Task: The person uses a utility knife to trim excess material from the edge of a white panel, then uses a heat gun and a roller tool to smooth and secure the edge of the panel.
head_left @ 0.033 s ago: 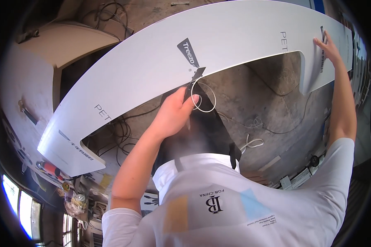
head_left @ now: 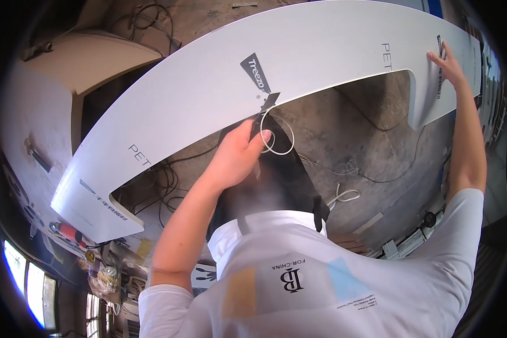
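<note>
Clearly, our white curved panel (head_left: 208,84) lies under our right hand (head_left: 449,66), fingers spread beside dark printing (head_left: 439,90); at the panel's inner edge our left hand (head_left: 236,152) curls its fingers round a dark tool (head_left: 270,102); a thin white strip (head_left: 293,139) loops rightward beside that thumb; tangled cables (head_left: 167,181) lie left of those fingers.

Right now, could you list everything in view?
panel: 1, white, across the middle
hand tool: 1, dark, at the panel's inner edge
strip: 1, white, looped beside the hand tool
board: 1, tan, upper left
red tool: 1, partly red, lower left
cables: several, dark, floor at left
cord: 1, white, floor
windows: several, bright, lower left
floor: 1, grey, beneath
shirt: 1, white, bottom
left fingers: 1 set, bare, on the hand tool
right fingers: 1 set, bare, on the panel
</note>
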### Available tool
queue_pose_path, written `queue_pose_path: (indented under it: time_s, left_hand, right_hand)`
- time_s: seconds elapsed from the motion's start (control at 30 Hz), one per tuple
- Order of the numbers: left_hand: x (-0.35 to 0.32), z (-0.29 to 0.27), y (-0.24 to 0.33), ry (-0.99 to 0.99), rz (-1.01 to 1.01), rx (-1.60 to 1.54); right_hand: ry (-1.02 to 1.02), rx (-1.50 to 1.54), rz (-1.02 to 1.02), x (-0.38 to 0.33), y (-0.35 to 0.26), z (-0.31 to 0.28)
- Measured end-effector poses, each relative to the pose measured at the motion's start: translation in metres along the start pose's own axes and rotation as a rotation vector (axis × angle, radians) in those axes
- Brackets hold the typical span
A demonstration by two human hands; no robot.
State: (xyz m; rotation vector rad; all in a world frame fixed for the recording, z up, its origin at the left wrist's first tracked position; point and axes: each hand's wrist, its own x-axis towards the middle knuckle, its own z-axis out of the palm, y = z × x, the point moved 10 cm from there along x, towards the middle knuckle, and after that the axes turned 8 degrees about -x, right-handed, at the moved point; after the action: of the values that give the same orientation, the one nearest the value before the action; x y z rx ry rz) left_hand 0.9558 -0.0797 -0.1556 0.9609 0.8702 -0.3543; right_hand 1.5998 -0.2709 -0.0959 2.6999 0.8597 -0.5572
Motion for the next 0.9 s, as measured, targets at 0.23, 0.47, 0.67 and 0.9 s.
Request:
queue_pose_path:
  time_s: [0.23,0.47,0.67,0.9]
  left_hand:
    - [0.015,0.019,0.013,-0.060,0.074,-0.049]
    - [0.030,0.042,0.022,-0.016,0.055,-0.058]
    - [0.045,0.065,0.030,-0.080,0.008,-0.124]
    - [0.059,0.089,0.044,-0.072,-0.017,-0.122]
  right_hand:
    - [0.082,-0.052,-0.096,0.007,0.005,-0.004]
    - [0.019,-0.133,-0.064,0.005,-0.001,0.002]
    - [0.082,-0.102,-0.117,0.007,0.000,0.000]
    - [0.093,-0.118,-0.119,-0.003,-0.017,-0.006]
